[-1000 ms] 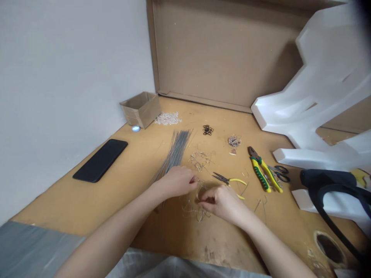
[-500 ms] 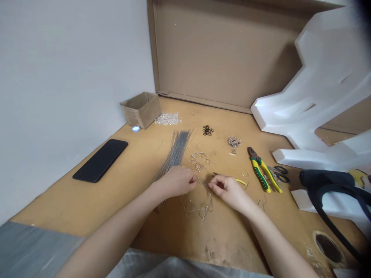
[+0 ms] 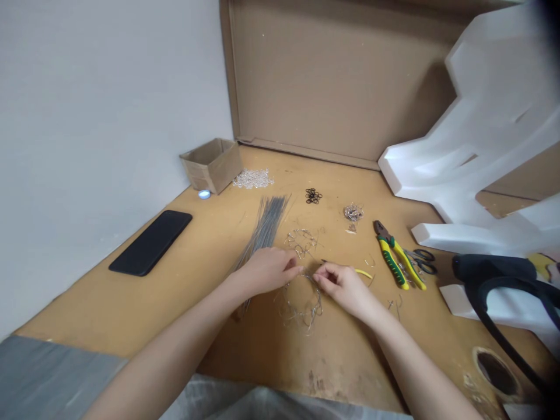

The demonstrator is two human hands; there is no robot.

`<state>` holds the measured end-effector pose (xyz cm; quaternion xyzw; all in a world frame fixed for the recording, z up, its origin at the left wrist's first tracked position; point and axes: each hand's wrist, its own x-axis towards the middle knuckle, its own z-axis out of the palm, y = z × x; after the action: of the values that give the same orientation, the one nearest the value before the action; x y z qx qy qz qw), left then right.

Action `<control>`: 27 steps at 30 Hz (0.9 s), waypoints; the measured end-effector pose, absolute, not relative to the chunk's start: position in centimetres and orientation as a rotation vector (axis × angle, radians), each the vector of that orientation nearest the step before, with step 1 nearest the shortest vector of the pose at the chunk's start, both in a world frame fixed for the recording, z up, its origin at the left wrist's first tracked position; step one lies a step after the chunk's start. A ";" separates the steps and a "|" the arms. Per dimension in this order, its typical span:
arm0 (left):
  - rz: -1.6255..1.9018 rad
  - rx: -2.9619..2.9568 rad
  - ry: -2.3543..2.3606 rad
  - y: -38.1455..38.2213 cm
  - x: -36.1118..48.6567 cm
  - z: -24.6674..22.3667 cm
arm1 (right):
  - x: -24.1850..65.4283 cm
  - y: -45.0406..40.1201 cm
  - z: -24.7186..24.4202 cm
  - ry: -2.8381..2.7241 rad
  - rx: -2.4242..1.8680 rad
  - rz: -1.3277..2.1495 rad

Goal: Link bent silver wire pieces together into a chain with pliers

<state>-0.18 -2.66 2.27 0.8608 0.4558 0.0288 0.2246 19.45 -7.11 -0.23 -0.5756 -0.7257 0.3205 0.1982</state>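
Observation:
A ring of thin bent wire (image 3: 315, 312) hangs or lies below my fingers at the front of the table. My right hand (image 3: 339, 281) pinches the top of this ring between thumb and forefinger. On the other side of the ring's top, my left hand (image 3: 273, 269) has its thumb and forefinger pressed together on the wire. Beneath my left forearm and hand runs a bundle of straight grey wires (image 3: 269, 224), partly hidden. A second wire ring (image 3: 301, 242) lies just beyond my hands. Yellow-handled pliers (image 3: 364, 273) are mostly covered by my right hand.
To the right lie green-and-yellow pliers (image 3: 394, 256), scissors (image 3: 423, 261) and wire scraps (image 3: 396, 304). Farther back are black rings (image 3: 313, 196), a small wire heap (image 3: 353, 212), clear beads (image 3: 254, 178) and a cardboard box (image 3: 214, 166). A black phone (image 3: 151, 242) lies left; white foam (image 3: 420, 163) stands right.
My left hand has shifted slightly right and up, closer to my right hand at the ring's top. The wire ring has moved a little; my right hand is almost still.

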 end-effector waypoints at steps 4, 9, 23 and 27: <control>0.169 2.373 1.223 -2.6 -0.1 2.0 | 19.5 -7.1 -0.5 -2.025 -1.605 0.894; 0.426 2.349 0.968 -2.4 0.4 1.5 | 19.5 -7.0 -0.5 -2.026 -1.557 0.884; 0.240 2.277 1.010 -2.3 0.6 0.7 | 20.4 -6.8 0.3 -1.998 -1.657 0.714; 0.175 2.285 1.074 -2.3 0.2 1.6 | 21.8 -7.3 1.2 -2.168 -1.794 0.819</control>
<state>0.19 -2.31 1.59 0.8612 0.4046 0.0659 0.3006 21.81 -7.33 1.19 -0.6088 -0.7356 0.2778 0.1051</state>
